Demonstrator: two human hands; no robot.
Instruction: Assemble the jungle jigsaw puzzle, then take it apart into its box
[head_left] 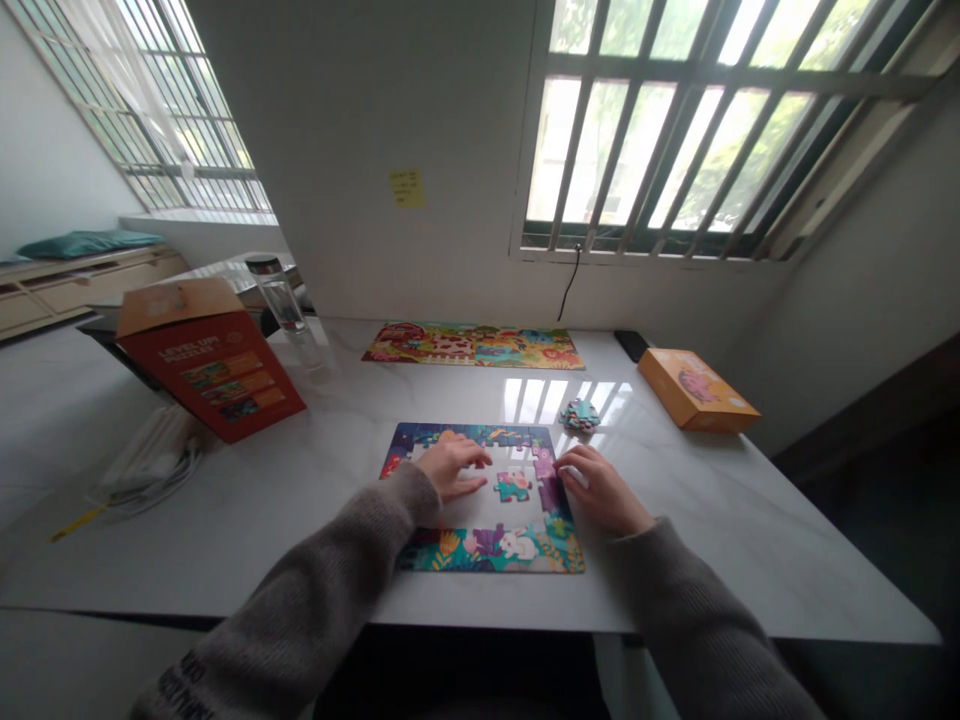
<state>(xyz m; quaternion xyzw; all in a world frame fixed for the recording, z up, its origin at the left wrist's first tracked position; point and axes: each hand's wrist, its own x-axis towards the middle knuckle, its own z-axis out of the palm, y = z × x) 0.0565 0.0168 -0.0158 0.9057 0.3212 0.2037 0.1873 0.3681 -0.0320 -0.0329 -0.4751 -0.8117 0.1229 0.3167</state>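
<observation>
Jigsaw puzzle [487,552], partly assembled, flat on the white marbled table [330,450] in front of the seated person. Its joined border forms a rectangle around bare tabletop: dark blue at the far left corner, red along the left side, purple and pink down the right, teal along the near edge. On the near edge I can make out orange flowers [448,545], a purple patch and a white rabbit [517,544]; notched inner edges show where pieces would interlock. Inside the border, right of centre, lies a separate teal-and-pink section [513,487]. The left hand [452,468] is over the left part of the interior, fingers loosely spread, nothing visible in its grasp. The right hand [602,490] has bent fingers at the right border; whether it grips a piece I cannot tell. Beyond the border sits a pile of loose pieces [580,414].
</observation>
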